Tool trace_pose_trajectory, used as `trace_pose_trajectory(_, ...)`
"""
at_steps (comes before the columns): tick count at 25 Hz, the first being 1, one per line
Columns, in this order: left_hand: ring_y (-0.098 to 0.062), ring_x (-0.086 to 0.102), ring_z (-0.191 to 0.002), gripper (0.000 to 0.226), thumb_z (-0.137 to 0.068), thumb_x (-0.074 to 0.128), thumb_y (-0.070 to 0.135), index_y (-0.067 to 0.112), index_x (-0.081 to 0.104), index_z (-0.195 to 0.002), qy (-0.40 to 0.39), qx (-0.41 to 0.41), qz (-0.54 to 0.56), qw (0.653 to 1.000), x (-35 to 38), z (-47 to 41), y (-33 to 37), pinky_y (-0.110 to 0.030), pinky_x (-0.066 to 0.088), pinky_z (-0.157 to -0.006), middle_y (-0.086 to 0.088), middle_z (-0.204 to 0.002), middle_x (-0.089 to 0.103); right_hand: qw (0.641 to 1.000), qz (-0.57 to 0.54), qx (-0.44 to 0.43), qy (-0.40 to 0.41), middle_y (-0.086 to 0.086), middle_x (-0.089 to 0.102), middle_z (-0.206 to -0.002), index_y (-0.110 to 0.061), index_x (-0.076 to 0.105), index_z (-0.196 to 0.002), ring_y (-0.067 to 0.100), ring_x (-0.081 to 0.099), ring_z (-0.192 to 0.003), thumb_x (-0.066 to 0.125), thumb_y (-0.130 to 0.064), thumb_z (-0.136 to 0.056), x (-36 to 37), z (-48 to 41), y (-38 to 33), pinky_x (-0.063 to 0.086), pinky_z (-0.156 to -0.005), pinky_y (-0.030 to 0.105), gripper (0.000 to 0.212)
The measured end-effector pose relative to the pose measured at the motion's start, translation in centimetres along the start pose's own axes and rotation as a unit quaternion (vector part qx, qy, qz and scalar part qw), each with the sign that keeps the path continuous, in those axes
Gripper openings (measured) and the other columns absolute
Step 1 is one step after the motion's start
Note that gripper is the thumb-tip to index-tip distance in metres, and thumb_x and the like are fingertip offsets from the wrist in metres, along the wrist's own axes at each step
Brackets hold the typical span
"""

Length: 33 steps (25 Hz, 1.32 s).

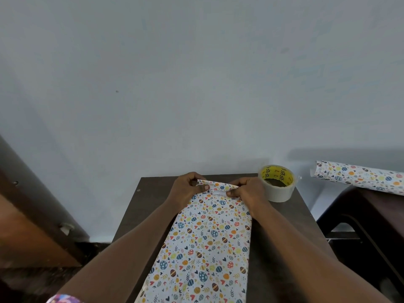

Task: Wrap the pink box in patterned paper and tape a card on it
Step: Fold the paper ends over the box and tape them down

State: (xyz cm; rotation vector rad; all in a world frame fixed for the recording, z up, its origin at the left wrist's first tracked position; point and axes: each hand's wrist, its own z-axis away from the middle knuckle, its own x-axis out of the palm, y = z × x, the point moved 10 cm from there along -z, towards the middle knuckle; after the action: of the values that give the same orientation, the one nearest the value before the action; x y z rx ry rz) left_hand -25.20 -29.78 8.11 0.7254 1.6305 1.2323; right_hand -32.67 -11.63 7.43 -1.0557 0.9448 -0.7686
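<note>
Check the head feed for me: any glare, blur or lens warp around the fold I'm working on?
Head view: soft, even light, with no glare on the patterned paper; left hand and right hand at the far fold look sharp; the tape roll casts only a faint shadow; wide-angle warp bends the frame edges and stretches the forearms.

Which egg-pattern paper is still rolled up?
The rolled egg-patterned paper lying far right on the other dark surface. The other patterned sheet is wrapped flat, its far end pinched by both hands.

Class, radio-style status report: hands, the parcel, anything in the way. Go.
Left hand and right hand both pinching the far end flap of the patterned paper. Box fully covered, no card visible. Tape roll beside right hand, not obstructing.
</note>
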Motion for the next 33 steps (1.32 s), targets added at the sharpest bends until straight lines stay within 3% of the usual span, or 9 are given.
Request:
trace_pose_trajectory(7,-0.006,0.054,-0.057,0.014,-0.076,0.075,0.009,0.016,0.062,-0.074,-0.012,-0.035,-0.002,0.999,0.2,-0.4,0.0,-0.010,0.043,-0.052,0.003,-0.064,0.057,0.996,-0.063,0.002,-0.068,0.007,0.068,-0.104,-0.009,0.069,-0.105,0.018,0.064,-0.084,0.062,0.004,-0.079,0.3,0.9,-0.1,0.053,-0.072,0.027,0.029)
trace_pose_trajectory(11,-0.018,0.065,-0.084,0.030,-0.080,0.071,0.008,0.002,0.064,-0.109,-0.142,-0.162,0.037,0.976,0.9,-1.5,-1.8,-0.028,0.054,-0.077,-0.009,-0.095,0.067,0.996,0.000,-0.018,-0.085,0.006,0.065,-0.114,-0.015,0.062,-0.116,0.017,0.064,-0.092,0.077,-0.013,-0.074,0.7,0.4,0.1,0.052,-0.075,0.026,0.044)
trace_pose_trajectory(14,-0.017,0.065,-0.087,0.032,-0.084,0.065,0.003,0.000,0.061,-0.115,-0.180,-0.239,0.037,0.953,0.3,-1.4,-2.3,-0.027,0.057,-0.074,-0.009,-0.100,0.068,0.998,0.052,-0.014,-0.038,0.007,0.059,-0.126,-0.012,0.059,-0.122,0.023,0.057,-0.110,0.077,-0.021,-0.075,0.2,-0.7,0.3,0.047,-0.092,0.033,0.051)
trace_pose_trajectory(19,-0.012,0.062,-0.090,0.023,-0.094,0.052,0.014,0.006,0.061,-0.115,-0.170,-0.253,0.090,0.948,-0.2,-0.2,-3.5,-0.023,0.054,-0.074,-0.002,-0.102,0.067,0.998,0.056,-0.002,-0.033,0.004,0.056,-0.128,-0.012,0.050,-0.129,0.019,0.052,-0.110,0.030,-0.065,-0.088,0.8,-0.7,0.1,0.040,-0.094,0.032,0.070)
trace_pose_trajectory(21,-0.011,0.063,-0.088,0.019,-0.094,0.051,0.009,0.008,0.061,-0.111,-0.165,-0.251,0.096,0.949,-0.7,0.3,-4.0,-0.024,0.055,-0.075,-0.002,-0.100,0.067,0.995,-0.014,0.004,-0.098,0.000,0.053,-0.130,-0.013,0.047,-0.128,0.022,0.052,-0.116,0.051,-0.055,-0.086,1.5,-0.7,0.3,0.043,-0.098,0.039,0.059)
trace_pose_trajectory(23,-0.013,0.064,-0.082,0.018,-0.093,0.055,0.012,0.009,0.063,-0.108,-0.177,-0.271,0.094,0.941,-1.1,1.1,-4.5,-0.026,0.057,-0.072,-0.003,-0.096,0.068,0.979,-0.086,0.050,-0.176,0.011,0.057,-0.125,-0.010,0.051,-0.122,0.028,0.058,-0.110,0.075,-0.018,-0.074,2.4,-0.7,1.0,0.048,-0.096,0.044,0.054)
trace_pose_trajectory(25,-0.013,0.064,-0.071,0.022,-0.093,0.055,0.023,0.008,0.063,-0.108,-0.189,-0.300,0.067,0.933,-1.5,2.1,-5.1,-0.028,0.058,-0.062,-0.005,-0.088,0.067,0.977,-0.034,0.074,-0.195,0.015,0.059,-0.120,-0.011,0.060,-0.109,0.029,0.058,-0.107,0.072,-0.003,-0.075,2.9,-1.0,1.4,0.046,-0.098,0.046,0.037)
trace_pose_trajectory(30,-0.011,0.058,-0.052,0.016,-0.095,0.046,0.010,0.009,0.062,-0.092,-0.104,-0.258,-0.008,0.960,-2.6,1.3,-4.6,-0.024,0.050,-0.049,-0.007,-0.081,0.061,0.987,0.048,0.107,-0.113,0.013,0.062,-0.112,-0.004,0.067,-0.104,0.027,0.058,-0.101,0.074,-0.022,-0.078,3.5,-2.4,1.0,0.047,-0.085,0.036,0.032)
trace_pose_trajectory(33,-0.010,0.059,-0.054,0.035,-0.098,0.045,0.035,0.011,0.061,-0.077,-0.082,-0.260,0.110,0.956,-1.9,1.4,-3.8,-0.022,0.050,-0.052,-0.002,-0.067,0.064,0.988,0.115,0.065,-0.076,0.011,0.064,-0.085,-0.005,0.060,-0.073,0.023,0.062,-0.078,0.073,-0.034,-0.078,3.7,-2.8,0.2,0.043,-0.070,0.029,0.032)
